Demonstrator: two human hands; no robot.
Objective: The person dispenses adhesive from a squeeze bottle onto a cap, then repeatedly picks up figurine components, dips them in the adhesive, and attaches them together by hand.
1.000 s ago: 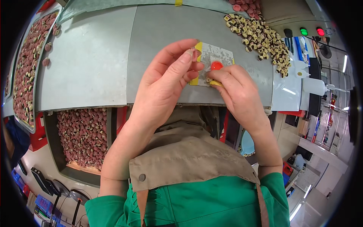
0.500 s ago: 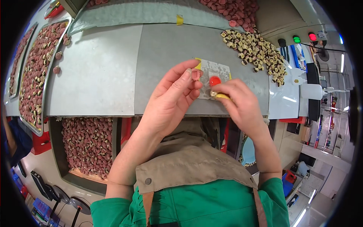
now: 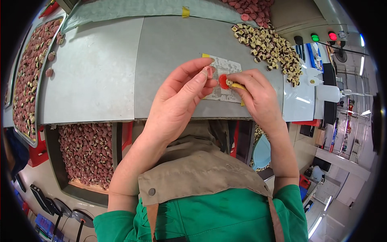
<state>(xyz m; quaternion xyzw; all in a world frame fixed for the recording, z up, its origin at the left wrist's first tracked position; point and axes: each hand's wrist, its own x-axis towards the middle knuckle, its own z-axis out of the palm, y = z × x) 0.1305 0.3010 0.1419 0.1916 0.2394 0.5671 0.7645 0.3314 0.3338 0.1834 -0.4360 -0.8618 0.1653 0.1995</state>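
My left hand (image 3: 183,94) is raised over the table, its fingertips pinching a small pink ridged piece (image 3: 209,72) shaped like a shallow cup. To its right, my right hand (image 3: 258,92) pinches a small cream-coloured piece (image 3: 229,82) between thumb and fingers. Something yellow (image 3: 239,86) lies along the pinch; whether it covers a finger or is a handle I cannot tell. The cream piece is at the right edge of a round bright red patch (image 3: 223,81). That patch sits on a worn white board (image 3: 227,64) with yellow tape at its corners.
Loose cream-and-dark pieces (image 3: 278,52) spread at the back right, beside a pink heap (image 3: 254,9). A metal tray (image 3: 39,101) of pink-and-cream pieces stands at left. An open drawer (image 3: 55,155) below holds more. A white bottle (image 3: 328,93) and a lit-button panel (image 3: 322,37) are at right.
My right hand has brought the cream piece away from me, from the near side of the red patch to its right edge. The left hand keeps its hold on the pink piece. The view has shifted slightly.
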